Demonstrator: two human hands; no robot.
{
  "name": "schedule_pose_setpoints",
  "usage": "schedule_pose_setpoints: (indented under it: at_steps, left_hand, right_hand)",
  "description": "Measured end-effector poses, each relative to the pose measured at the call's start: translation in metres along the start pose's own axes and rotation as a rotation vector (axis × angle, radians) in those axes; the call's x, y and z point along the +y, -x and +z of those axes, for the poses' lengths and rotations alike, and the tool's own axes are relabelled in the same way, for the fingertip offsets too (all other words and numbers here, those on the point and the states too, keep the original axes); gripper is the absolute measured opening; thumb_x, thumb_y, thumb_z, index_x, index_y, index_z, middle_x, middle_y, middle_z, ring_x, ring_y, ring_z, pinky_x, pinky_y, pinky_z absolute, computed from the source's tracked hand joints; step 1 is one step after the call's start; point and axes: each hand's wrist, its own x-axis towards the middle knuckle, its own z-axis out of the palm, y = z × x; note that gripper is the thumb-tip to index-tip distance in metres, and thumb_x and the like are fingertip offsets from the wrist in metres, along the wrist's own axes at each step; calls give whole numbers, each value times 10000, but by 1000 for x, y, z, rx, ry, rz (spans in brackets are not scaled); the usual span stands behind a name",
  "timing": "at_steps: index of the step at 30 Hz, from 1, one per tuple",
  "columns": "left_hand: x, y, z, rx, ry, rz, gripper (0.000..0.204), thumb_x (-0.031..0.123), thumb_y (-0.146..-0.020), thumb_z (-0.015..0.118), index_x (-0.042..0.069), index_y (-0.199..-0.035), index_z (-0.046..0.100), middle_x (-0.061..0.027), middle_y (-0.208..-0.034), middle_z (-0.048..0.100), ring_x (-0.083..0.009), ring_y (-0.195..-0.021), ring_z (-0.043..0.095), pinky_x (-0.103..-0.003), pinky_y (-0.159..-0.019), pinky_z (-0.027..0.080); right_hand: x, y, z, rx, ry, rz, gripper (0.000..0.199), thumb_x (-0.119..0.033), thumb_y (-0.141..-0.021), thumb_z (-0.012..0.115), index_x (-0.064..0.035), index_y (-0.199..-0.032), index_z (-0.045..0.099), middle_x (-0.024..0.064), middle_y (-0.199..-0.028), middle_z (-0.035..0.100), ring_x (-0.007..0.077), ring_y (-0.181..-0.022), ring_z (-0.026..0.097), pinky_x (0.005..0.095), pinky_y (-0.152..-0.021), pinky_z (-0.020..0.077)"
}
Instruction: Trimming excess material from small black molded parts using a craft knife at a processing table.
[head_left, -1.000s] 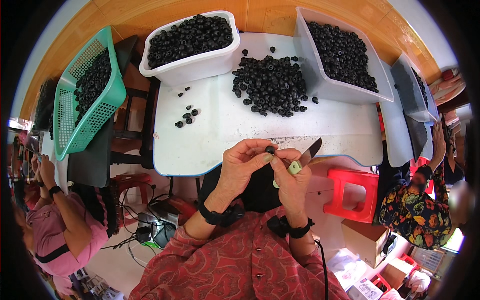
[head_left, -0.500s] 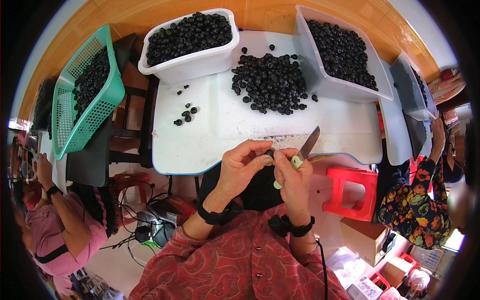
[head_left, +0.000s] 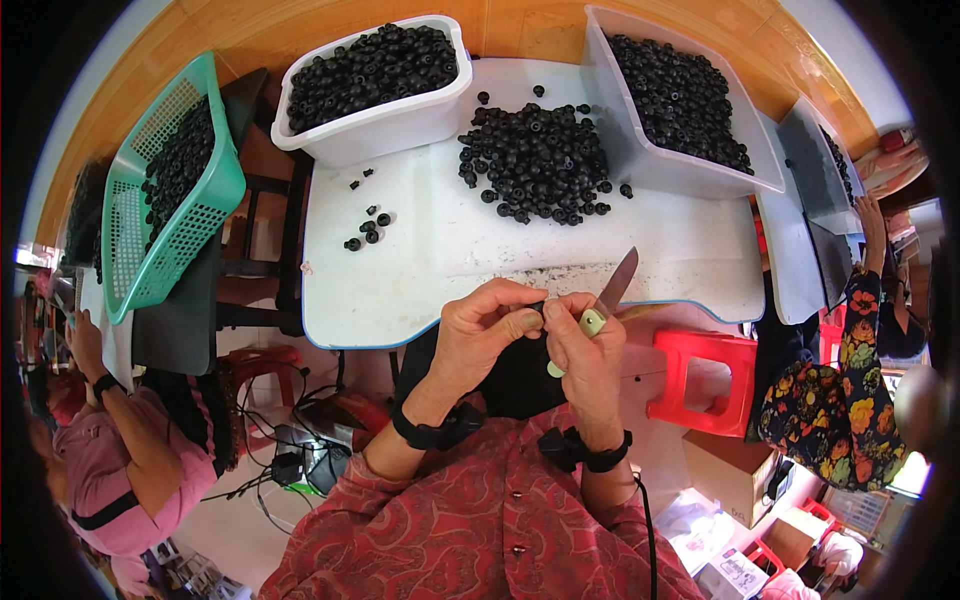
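My left hand (head_left: pixel 485 335) pinches a small round black part (head_left: pixel 537 307) between thumb and fingers, close in front of the table's near edge. In my right hand (head_left: pixel 588 345) is a folding knife (head_left: pixel 618 280) with a pale green handle; its blade points up and away to the right. My right thumb and fingertip also meet the black part, which the fingers largely cover. Beyond my hands, a heap of similar black parts (head_left: pixel 535 165) lies on the white table (head_left: pixel 400 270). Several more parts (head_left: pixel 371 227) lie loose to the left.
A white tub (head_left: pixel 390 130) and a clear bin (head_left: pixel 690 170) of black parts stand at the back. A green basket (head_left: pixel 175 245) holds more, at left. Co-workers sit on both sides. A red stool (head_left: pixel 705 385) and a carton (head_left: pixel 730 475) are at right; cables (head_left: pixel 270 465) trail at lower left.
The knife blade has tilted slightly and dropped a little. Both hands stay together on the black part, which is now more hidden. The right co-worker's arm has shifted.
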Motion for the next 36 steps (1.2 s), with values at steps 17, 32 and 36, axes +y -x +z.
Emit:
schedule_pose_setpoints:
  at_steps: [17, 32, 36]
  left_hand:
    - [-3, 2, -8, -9, 387, -149, 210, 26, -918, 625, -26, -1121, 624, -93, -884, 668, -141, -763, 648, -256, -695, 558]
    - [-3, 5, -12, -21, 369, -76, 177, 56, -897, 647, -4, -1055, 595, -114, -887, 664, -171, -762, 645, -268, -677, 542]
    - [0, 4, -12, -18, 351, -62, 150, 6, -904, 636, -13, -1049, 602, -107, -890, 674, -140, -739, 640, -256, -684, 547]
  right_hand:
    - [5, 1, 1, 31, 623, -394, 149, -54, -928, 575, -11, -1067, 606, 76, -797, 595, 165, -676, 597, 309, -569, 467]
    - [-3, 9, 14, -125, 1054, -461, 410, 65, -803, 548, -61, -1193, 568, 133, -948, 539, 359, -763, 632, 438, -616, 509]
    - [-7, 9, 13, -136, 1097, -485, 419, 69, -799, 549, -65, -1196, 570, 125, -947, 542, 349, -761, 634, 435, -613, 511]
